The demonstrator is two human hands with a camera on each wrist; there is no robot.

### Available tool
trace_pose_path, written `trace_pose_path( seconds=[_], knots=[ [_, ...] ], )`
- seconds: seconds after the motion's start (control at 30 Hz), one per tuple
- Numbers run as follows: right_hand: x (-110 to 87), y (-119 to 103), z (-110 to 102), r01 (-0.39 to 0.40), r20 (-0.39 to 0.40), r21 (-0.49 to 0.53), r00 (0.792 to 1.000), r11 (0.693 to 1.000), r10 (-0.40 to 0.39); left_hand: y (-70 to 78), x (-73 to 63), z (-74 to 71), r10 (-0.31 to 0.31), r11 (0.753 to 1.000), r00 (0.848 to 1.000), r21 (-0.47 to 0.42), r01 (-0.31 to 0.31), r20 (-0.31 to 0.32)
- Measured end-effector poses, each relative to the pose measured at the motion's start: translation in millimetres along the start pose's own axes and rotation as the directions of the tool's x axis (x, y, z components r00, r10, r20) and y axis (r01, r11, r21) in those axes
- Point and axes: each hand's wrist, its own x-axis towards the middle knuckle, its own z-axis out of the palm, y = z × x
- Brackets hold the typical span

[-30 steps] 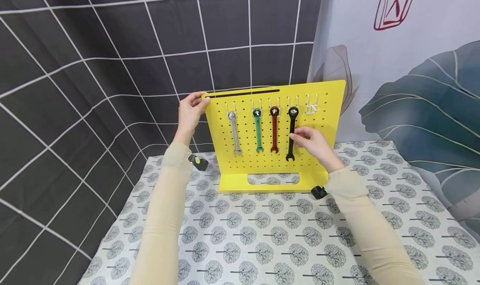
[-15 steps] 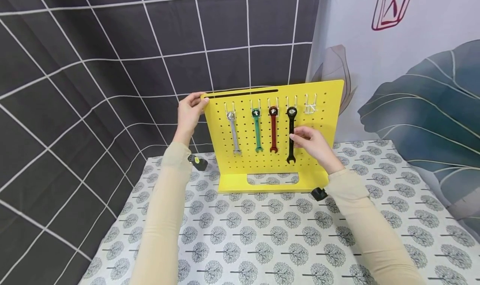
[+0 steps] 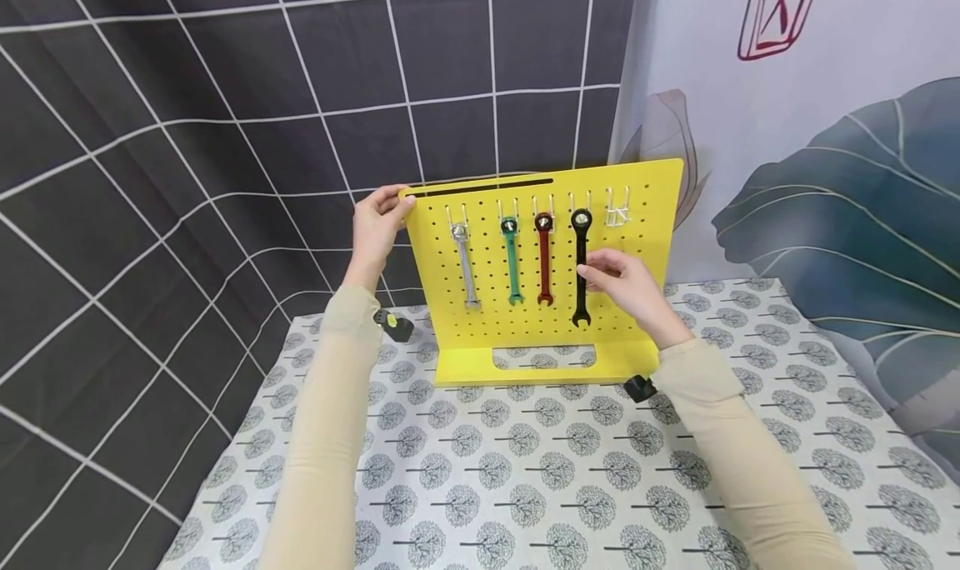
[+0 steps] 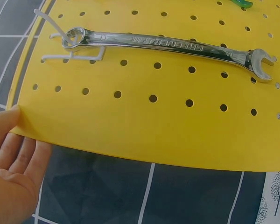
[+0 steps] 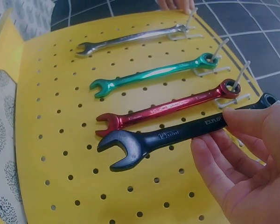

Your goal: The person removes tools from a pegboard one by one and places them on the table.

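My right hand [image 3: 618,280] pinches the black wrench [image 5: 177,133] between thumb and fingers at its handle, below the ring end. That wrench stands nearly upright before the yellow pegboard [image 3: 491,324], its open end down and its ring end over a white hook. At the board's upper left corner, my left hand [image 3: 377,224] grips the edge, thumb in front and fingers behind. Left of the black wrench hang a red wrench [image 3: 545,262], a green wrench [image 3: 513,262] and a silver wrench [image 4: 163,43], each by its ring on a white hook.
A bare white hook [image 3: 618,209] sits at the board's upper right. The board's foot [image 3: 465,368] stands on a tablecloth [image 3: 525,487] with a tree print. Behind hang a dark gridded curtain [image 3: 315,137] and a pale leaf-patterned cloth [image 3: 825,203].
The black wrench has straightened from a slight tilt, and its ring end has risen a little against the hook. My left hand keeps its grip on the board's corner.
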Motion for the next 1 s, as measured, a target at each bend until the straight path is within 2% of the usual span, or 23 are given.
trace_pose_path(
  seconds=[0.23, 0.57, 0.77, 1.0],
  knots=[
    [-2.7, -1, -2, -0.006, 0.004, -0.004, 1.0, 1.0, 0.006, 0.8, -0.5, 0.3, -0.014, 1.0, 1.0, -0.006, 0.014, -0.004],
    [-6.9, -5, -6, -0.012, 0.002, -0.03, 1.0, 0.999, 0.013, -1.3, 1.5, -0.4, 0.007, 1.0, 1.0, -0.013, -0.007, -0.003],
    [-13.5, -13, -7, 0.008, 0.008, -0.049, 1.0, 0.999, -0.008, 2.1, -0.6, -0.8, -0.009, 1.0, 1.0, -0.016, 0.009, -0.007],
    [-23.3, -20, -16, 0.041, -0.025, -0.072, 0.999, 0.997, -0.043, 2.6, -0.2, -0.6, -0.012, 1.0, 1.0, -0.016, 0.012, -0.004]
  ],
)
